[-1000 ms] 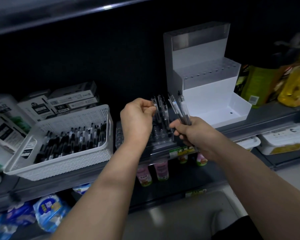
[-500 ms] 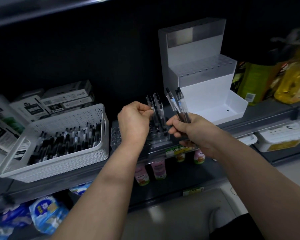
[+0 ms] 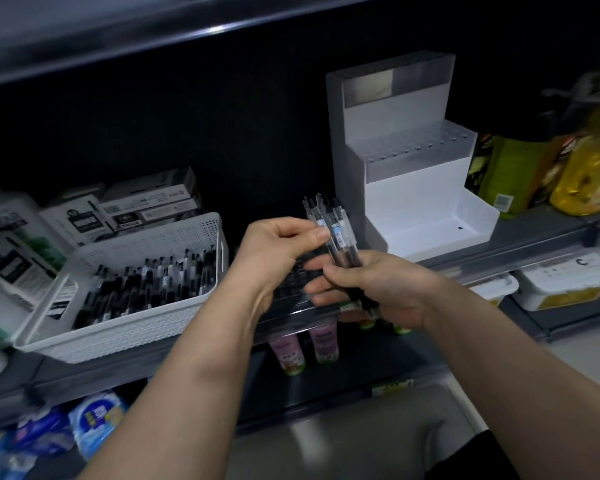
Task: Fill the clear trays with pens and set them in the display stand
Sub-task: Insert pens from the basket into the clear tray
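Right hand (image 3: 371,289) gripped a bundle of pens (image 3: 340,244), long axis near upright, tops leaning left toward the back of the shelf (image 3: 541,233). Left hand (image 3: 278,244) pinched one pen's top. Beneath them, the clear tray (image 3: 293,287) lay at the shelf's front edge. The pen labels were too small to read.

No text was readable. Print on the boxes (image 3: 146,206), stickers on the pens (image 3: 336,233), the shelf tag (image 3: 392,386) and the green bottle (image 3: 510,168) label were blurred. A white tub (image 3: 565,285) bore a lone "C"-like mark.
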